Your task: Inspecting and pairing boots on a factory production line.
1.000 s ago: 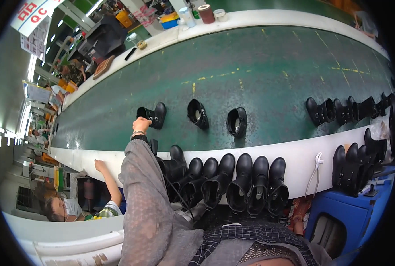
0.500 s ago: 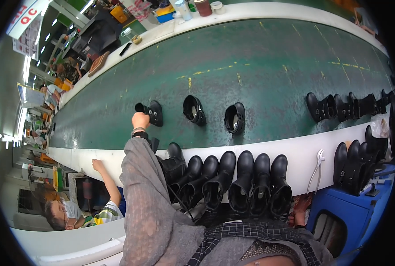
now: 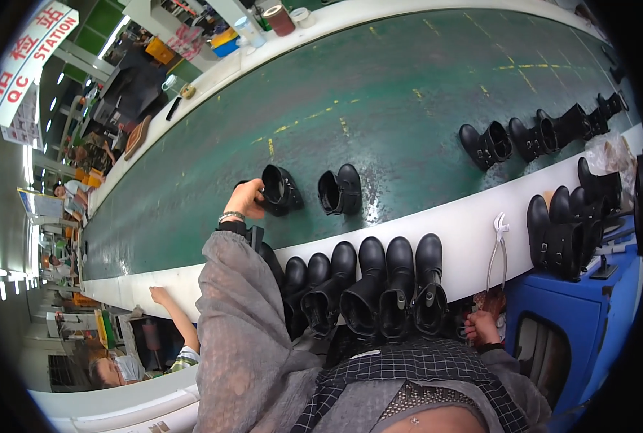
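My left hand [image 3: 245, 198] reaches out over the green conveyor belt [image 3: 408, 94] and grips a black boot [image 3: 283, 189] at its open top. Just right of it lies a second black boot [image 3: 341, 191] on its side. A dark bit of another boot [image 3: 239, 185] shows behind my hand's left side. Below the belt's white edge [image 3: 465, 216] stands a row of several black boots [image 3: 368, 289] against my body. My right hand [image 3: 482, 326] is low at the right end of that row, fingers curled; what it holds is hidden.
More black boots lie on the belt at the far right [image 3: 530, 137] and stand on a blue cart [image 3: 566, 231]. Pliers [image 3: 500, 249] hang on the white edge. Another person's hand [image 3: 155, 294] rests on the edge at the left. Tape rolls [image 3: 282, 18] sit at the far side.
My left hand has shifted from the leftmost boot on the belt to the one beside it. The view has tilted and the boots sit closer together.
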A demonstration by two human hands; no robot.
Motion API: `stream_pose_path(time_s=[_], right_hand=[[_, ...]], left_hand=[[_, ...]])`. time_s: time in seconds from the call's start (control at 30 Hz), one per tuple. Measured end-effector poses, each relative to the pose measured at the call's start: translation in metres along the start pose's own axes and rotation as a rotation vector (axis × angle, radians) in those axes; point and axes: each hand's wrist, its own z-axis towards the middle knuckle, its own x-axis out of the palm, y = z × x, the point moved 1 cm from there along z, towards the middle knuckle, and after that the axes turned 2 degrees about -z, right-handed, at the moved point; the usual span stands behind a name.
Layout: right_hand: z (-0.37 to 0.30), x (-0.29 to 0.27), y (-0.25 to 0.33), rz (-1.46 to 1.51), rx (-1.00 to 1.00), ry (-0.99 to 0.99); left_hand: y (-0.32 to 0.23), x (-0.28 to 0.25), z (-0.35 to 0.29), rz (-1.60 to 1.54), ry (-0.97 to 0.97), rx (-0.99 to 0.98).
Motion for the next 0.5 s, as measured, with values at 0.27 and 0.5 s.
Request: stream_pose_path(time_s=[0.27,0.5], right_hand=[[-0.067,-0.011,0.096,-0.041,-0.212,-0.1],[-0.042,-0.001,0.067,-0.088,-0.411,-0.212]], left_hand=[[0.008,0.021,-0.009,0.164,-0.176,-0.002],[-0.003,0.053,-0.019,0.328,-0.281,0.261]])
